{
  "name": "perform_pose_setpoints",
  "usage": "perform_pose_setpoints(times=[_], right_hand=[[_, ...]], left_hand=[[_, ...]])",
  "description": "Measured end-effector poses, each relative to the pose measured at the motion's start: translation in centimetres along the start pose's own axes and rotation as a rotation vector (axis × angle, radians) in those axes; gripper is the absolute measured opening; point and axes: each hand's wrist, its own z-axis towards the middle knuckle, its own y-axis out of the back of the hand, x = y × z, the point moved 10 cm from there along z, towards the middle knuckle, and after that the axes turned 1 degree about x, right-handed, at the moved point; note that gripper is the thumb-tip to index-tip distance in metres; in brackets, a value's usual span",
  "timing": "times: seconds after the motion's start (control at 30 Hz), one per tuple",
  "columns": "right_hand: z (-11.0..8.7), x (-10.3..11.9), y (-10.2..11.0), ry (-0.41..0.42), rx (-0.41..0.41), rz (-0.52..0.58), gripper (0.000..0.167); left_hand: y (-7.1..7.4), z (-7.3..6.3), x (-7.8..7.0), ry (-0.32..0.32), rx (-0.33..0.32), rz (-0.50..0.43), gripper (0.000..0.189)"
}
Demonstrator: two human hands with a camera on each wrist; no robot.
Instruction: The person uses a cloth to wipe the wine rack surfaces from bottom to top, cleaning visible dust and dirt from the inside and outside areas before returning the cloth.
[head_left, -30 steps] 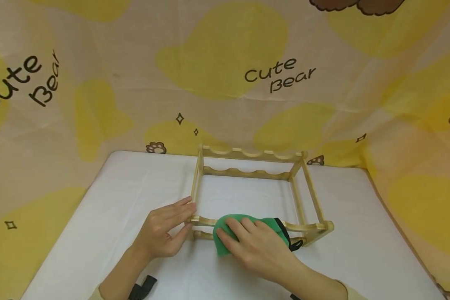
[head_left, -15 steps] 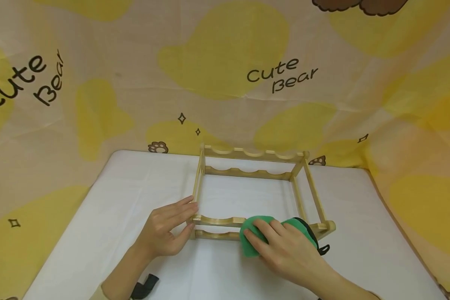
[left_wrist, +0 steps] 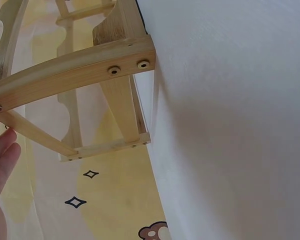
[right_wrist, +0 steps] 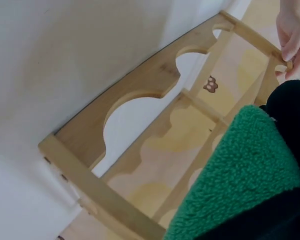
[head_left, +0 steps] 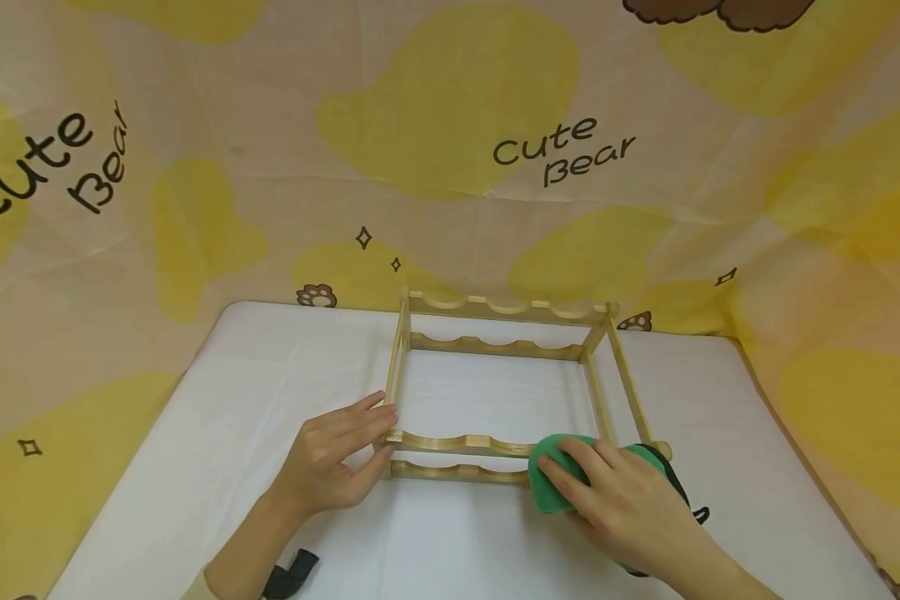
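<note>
Your right hand (head_left: pixel 622 504) presses the green cloth (head_left: pixel 558 475) to the wooden rack (head_left: pixel 477 442), near right.
You have its fingers bent over the cloth, gripping it against the 2 scalloped near rails, toward their right end; your left hand (head_left: pixel 333 458) holds the rack's near left corner between thumb and fairly straight fingers. The rack rests on the white table (head_left: pixel 307 358), its far side close to the patterned backdrop (head_left: pixel 450 100) (lettered "Cute Bear"), while a black object (head_left: pixel 297 575) lies near left, partly behind your left forearm.
</note>
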Motion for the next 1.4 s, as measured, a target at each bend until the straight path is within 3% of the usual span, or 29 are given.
perform_pose_setpoints(times=[0.43, 0.8, 1.0, 1.1, 1.27, 1.4], right_hand=[[0.0, -0.9, 2.7, -0.046, -0.012, 0.018, 0.049], [2.5, -2.2, 6.2, 0.014, -0.100, 0.033, 0.042], [4.3, -4.3, 6.1, 0.005, -0.042, 0.012, 0.048], [5.5, -5.6, 6.0, 0.023, -0.032, 0.017, 0.038], [7.8, -7.5, 5.7, 0.054, -0.018, 0.036, 0.071], [9.9, -8.6, 4.8, 0.065, 0.013, 0.023, 0.070]], left_hand=[[-0.3, 0.0, 0.0, 0.027, 0.029, 0.007, 0.028], [-0.2, 0.2, -0.3, 0.026, 0.012, -0.025, 0.023], [0.0, 0.4, -0.4, 0.033, 0.020, -0.029, 0.022], [0.0, 0.5, -0.5, 0.037, 0.026, -0.030, 0.023], [-0.1, 0.7, -0.7, 0.051, 0.063, -0.041, 0.022], [-0.1, 0.9, -1.0, 0.061, 0.109, -0.044, 0.019]])
